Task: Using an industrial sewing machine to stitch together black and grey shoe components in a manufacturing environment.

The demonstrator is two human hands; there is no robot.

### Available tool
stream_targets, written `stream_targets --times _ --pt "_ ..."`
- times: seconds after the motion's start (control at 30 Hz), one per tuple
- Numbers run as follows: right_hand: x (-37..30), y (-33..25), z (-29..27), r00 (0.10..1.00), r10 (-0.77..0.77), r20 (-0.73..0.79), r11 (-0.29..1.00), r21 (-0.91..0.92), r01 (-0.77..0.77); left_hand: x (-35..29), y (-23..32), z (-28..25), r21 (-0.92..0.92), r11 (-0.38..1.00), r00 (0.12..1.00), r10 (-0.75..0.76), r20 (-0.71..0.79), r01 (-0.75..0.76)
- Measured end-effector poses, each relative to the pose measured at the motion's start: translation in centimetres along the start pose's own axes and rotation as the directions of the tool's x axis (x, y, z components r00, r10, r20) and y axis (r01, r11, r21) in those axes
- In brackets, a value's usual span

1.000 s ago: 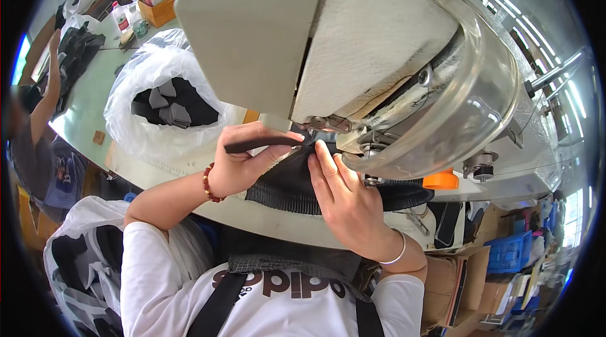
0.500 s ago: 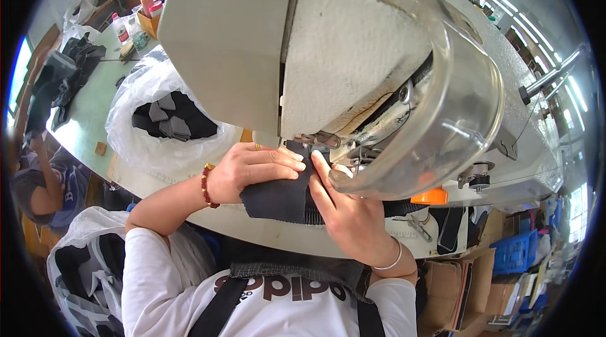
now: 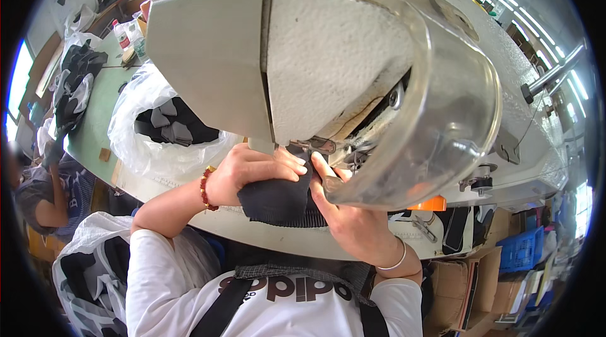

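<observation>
A dark fabric piece [image 3: 276, 201] with a ribbed lower edge lies under the head of a large off-white sewing machine [image 3: 341, 53]. My left hand [image 3: 243, 173], with a red bead bracelet at the wrist, grips its left part, fingers over the top and thumb hidden. My right hand [image 3: 353, 220], wearing a silver bangle, pinches the right side close to the presser foot [image 3: 315, 145]. Its index finger reaches along the cloth, while the other fingers are partly hidden behind the clear curved guard [image 3: 451, 116]. The needle itself cannot be made out.
On the table's left side sits a plastic bag [image 3: 129, 141] of dark and grey cut pieces. Another bag [image 3: 82, 242] stands low at the left. A co-worker [image 3: 53, 192] is at the far left. Small metal scissors [image 3: 424, 228] lie at the right, above cardboard boxes [image 3: 448, 293].
My view has shifted slightly, so the machine head appears further left. Both hands keep their hold, and the fabric's left part now bulges and curves more. The co-worker's arms have moved.
</observation>
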State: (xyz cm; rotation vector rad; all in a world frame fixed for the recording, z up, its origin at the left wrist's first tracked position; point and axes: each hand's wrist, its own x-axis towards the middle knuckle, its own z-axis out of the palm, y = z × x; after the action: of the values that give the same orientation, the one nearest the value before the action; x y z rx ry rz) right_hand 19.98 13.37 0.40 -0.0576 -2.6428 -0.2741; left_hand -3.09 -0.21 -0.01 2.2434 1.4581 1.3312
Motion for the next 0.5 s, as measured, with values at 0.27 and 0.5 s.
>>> stream_targets --times 0.27,0.5 --pt "0.25 0.38 -0.20 0.999 -0.022 0.028 0.999 0.037 0.021 0.38 -0.36 0.14 0.189 0.974 0.992 0.113 0.053 -0.121" --pt "0.36 0.43 -0.02 0.999 -0.045 -0.019 0.998 0.040 0.046 0.16 -0.63 0.54 0.186 0.977 0.994 0.098 0.054 -0.106"
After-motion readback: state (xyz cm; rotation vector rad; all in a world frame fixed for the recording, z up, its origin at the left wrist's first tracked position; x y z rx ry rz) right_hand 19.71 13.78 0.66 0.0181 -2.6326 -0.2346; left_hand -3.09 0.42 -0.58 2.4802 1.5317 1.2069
